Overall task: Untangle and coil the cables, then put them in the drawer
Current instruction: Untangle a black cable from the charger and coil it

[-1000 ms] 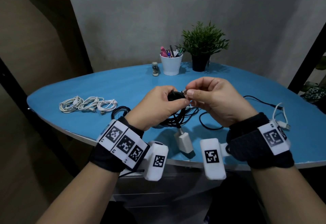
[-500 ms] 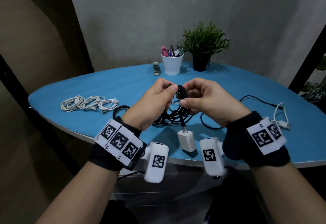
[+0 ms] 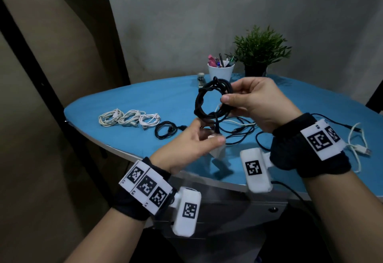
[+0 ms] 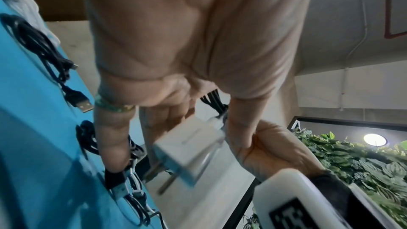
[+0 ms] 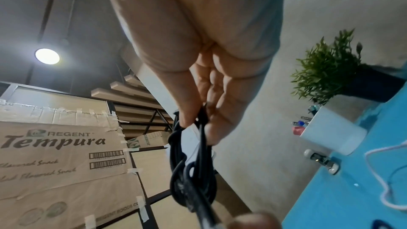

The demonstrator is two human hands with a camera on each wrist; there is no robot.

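My right hand [image 3: 228,94] pinches a black cable coil [image 3: 207,99] between thumb and fingers and holds it upright above the blue table [image 3: 124,105]. In the right wrist view the coil [image 5: 193,171] hangs from those fingers [image 5: 211,124]. A short black tail drops from the coil to a white charger adapter [image 3: 217,151]. My left hand [image 3: 209,136] grips that adapter just below the coil. The left wrist view shows the adapter [image 4: 189,149], prongs down, between thumb and fingers. Three white coiled cables [image 3: 128,117] and a small black coil [image 3: 165,131] lie at the table's left.
Loose black cables [image 3: 238,133] lie tangled under my hands, and a loose white cable [image 3: 356,146] lies at the right. A white pen cup [image 3: 220,73], a potted plant [image 3: 260,51] and a small figurine [image 3: 201,79] stand at the back. A metal drawer unit [image 3: 269,208] sits below the table's edge.
My hands have parted. The right one raised the black coil higher, while the left one dropped from the coil to the white adapter. The camera view swung left.
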